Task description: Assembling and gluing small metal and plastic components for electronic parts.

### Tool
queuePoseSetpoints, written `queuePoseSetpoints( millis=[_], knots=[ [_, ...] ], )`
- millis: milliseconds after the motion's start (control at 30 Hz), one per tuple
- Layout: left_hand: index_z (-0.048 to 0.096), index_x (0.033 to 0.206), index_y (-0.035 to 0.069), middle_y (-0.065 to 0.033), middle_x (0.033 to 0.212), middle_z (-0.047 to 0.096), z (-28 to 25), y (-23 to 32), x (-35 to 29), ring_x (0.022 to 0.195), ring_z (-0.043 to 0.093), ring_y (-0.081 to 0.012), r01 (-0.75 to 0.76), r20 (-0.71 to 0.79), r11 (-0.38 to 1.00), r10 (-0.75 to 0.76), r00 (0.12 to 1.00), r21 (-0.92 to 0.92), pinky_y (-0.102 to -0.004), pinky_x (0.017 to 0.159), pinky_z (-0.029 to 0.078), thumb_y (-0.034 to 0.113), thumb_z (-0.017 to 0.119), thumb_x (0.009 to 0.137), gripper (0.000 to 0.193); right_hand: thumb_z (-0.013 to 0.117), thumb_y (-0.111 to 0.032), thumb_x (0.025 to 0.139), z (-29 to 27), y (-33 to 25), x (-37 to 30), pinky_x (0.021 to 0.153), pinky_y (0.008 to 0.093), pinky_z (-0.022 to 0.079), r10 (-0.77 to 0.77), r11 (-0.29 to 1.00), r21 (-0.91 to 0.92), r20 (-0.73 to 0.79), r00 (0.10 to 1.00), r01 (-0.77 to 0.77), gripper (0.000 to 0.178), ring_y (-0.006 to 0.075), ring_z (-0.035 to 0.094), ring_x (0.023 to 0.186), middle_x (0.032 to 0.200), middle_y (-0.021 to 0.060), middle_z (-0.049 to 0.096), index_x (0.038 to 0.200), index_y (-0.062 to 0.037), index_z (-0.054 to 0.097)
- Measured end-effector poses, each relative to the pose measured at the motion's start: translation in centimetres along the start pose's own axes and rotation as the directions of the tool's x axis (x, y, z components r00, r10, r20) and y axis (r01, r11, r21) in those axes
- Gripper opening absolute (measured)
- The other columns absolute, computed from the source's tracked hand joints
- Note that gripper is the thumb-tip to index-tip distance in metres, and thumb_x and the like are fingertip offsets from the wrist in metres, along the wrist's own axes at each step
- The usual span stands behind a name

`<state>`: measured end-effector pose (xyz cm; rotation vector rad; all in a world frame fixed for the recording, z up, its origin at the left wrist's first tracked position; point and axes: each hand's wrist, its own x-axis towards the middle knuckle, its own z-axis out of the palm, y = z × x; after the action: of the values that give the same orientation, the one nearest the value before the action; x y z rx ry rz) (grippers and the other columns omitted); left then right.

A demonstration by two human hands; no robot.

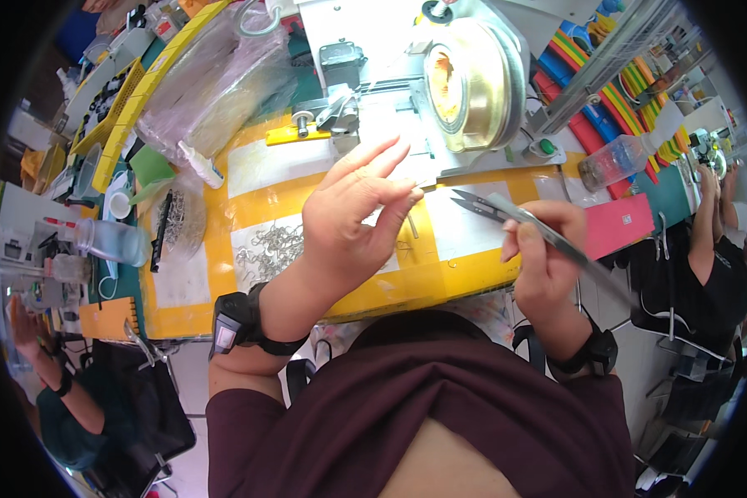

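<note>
My right hand (548, 249) is closed around a pair of grey metal tweezers (519, 214). Their dark pointed tips are apart and aim left, toward my other hand. Thumb and index finger of my left hand (349, 207) are pressed together in a pinch, with the other fingers stretched upward. Whatever lies in that pinch is too small to make out. A heap of small bent metal pieces (271, 249) lies to the left of my left wrist, on the white and yellow taped tabletop (307, 178).
Beyond my hands stands a lit machine (382, 50) with a large round spool (473, 91). At left are a clear container of metal pieces (189, 220), a black pen (162, 232), a white bottle (201, 164) and a jar (120, 241). A pink-red card (610, 228) lies at right. Co-workers sit on both sides.
</note>
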<state>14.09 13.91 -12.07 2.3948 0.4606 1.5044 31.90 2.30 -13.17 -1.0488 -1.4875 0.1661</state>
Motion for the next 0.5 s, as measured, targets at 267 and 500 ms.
queuePoseSetpoints(
  millis=[267, 500],
  knots=[
    [0.065, 0.082, 0.003, -0.0154, 0.099, 0.063, 0.6, -0.6, -0.1, 0.101, 0.057, -0.0289, 0.174, -0.059, 0.975, -0.184, 0.981, -0.139, -0.0338, 0.085, 0.045, 0.0, 0.07, 0.068, 0.015, 0.042, -0.016, 0.09, -2.3, -0.2, -0.8, 0.046, 0.0182, 0.04, 0.865, -0.115, 0.557, 0.464, 0.193, -0.823, 0.031, 0.0112, 0.054, 0.054, 0.111, 0.021, 0.055, 0.114, 0.0025, 0.048],
    [0.065, 0.084, 0.004, -0.0152, 0.098, 0.063, 0.0, -0.7, 0.0, 0.1, 0.057, -0.0284, 0.106, -0.082, 0.992, -0.112, 0.99, -0.071, -0.034, 0.085, 0.045, 0.0, 0.071, 0.067, 0.018, 0.054, -0.014, 0.083, -6.6, 0.6, 10.6, 0.043, 0.0184, 0.038, 0.312, 0.932, -0.248, 0.173, 0.934, -0.265, 0.026, 0.0057, 0.049, 0.049, 0.071, 0.0045, 0.059, 0.105, -0.0004, 0.054]
  ],
)
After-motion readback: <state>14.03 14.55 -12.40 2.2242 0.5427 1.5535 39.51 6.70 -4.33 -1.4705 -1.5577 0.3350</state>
